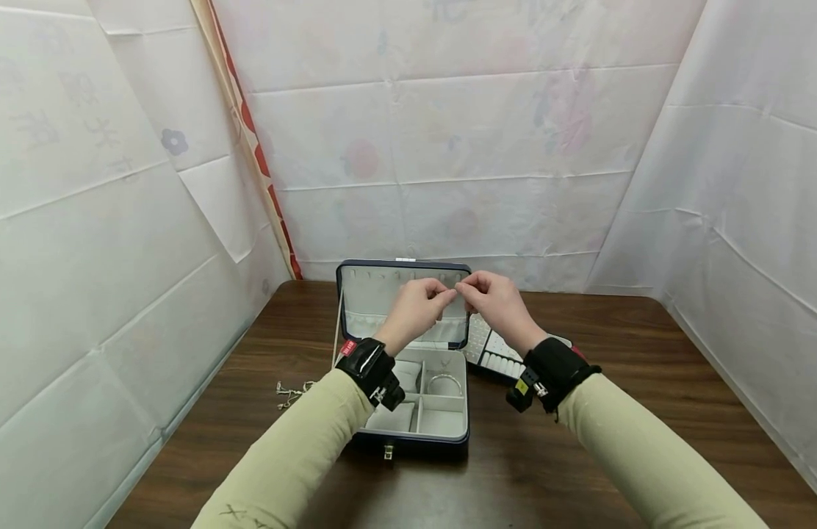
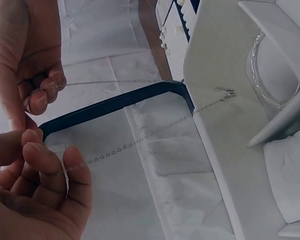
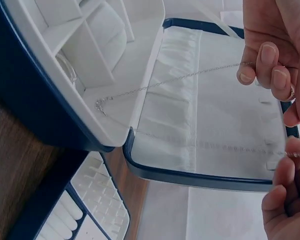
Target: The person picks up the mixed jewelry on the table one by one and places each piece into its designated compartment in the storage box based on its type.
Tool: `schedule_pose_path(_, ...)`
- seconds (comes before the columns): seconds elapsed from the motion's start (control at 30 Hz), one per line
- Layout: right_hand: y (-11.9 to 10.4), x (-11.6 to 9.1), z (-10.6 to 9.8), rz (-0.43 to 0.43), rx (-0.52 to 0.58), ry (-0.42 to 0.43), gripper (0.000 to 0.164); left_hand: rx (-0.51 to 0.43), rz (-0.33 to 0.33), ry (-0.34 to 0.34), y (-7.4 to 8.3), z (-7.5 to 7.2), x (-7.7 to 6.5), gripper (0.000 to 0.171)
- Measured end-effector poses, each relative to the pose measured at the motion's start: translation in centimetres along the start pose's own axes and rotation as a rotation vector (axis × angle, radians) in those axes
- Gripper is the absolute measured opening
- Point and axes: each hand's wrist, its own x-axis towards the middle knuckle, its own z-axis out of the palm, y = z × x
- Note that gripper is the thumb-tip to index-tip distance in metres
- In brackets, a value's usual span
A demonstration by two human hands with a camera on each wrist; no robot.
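Note:
In the head view, my left hand [image 1: 416, 307] and right hand [image 1: 496, 300] meet fingertip to fingertip before the raised lid [image 1: 374, 288] of a dark blue jewelry box [image 1: 415, 445]. A thin silver chain necklace [image 2: 121, 149] is pinched between them, one end in each hand. Its two strands run down to a small pendant [image 3: 101, 105] hanging over the box's inside. In the left wrist view, the chain crosses the left hand's curled fingers [image 2: 78, 176]. The clasp ends are hidden by the fingertips.
A silver bracelet [image 1: 444, 377] lies in one compartment, beside pale cushions [image 1: 390, 417] in others. Right of the box, partly behind my right hand, sits a white tray [image 1: 477, 339] with ring rolls. Tangled jewelry [image 1: 292, 394] lies on the wooden table [image 1: 567, 455] at left.

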Motion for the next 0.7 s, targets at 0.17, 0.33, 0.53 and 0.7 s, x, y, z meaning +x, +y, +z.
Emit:
schedule_pose_path(0.17, 0.2, 0.2, -0.1, -0.038, -0.133, 0.054, 0.027, 0.016, -0.004, 0.073, 0.1, 0.4, 0.4, 0.027)
schedule_pose_path(0.33, 0.6, 0.4, 0.3, -0.146, -0.341, 0.155, 0.020, 0.140, 0.021, 0.145, 0.1, 0.7, 0.8, 0.022)
schedule_pose_path(0.53, 0.7, 0.7, 0.9, -0.230, -0.488, 0.256, 0.021, 0.321, 0.051, 0.211, -0.2, 1.1, 1.1, 0.026)
schedule_pose_path(0.7, 0.5, 1.0, 1.0, -0.239, -0.568, 0.295, 0.027, 0.412, 0.061, 0.255, -0.3, 1.3, 1.4, 0.035)
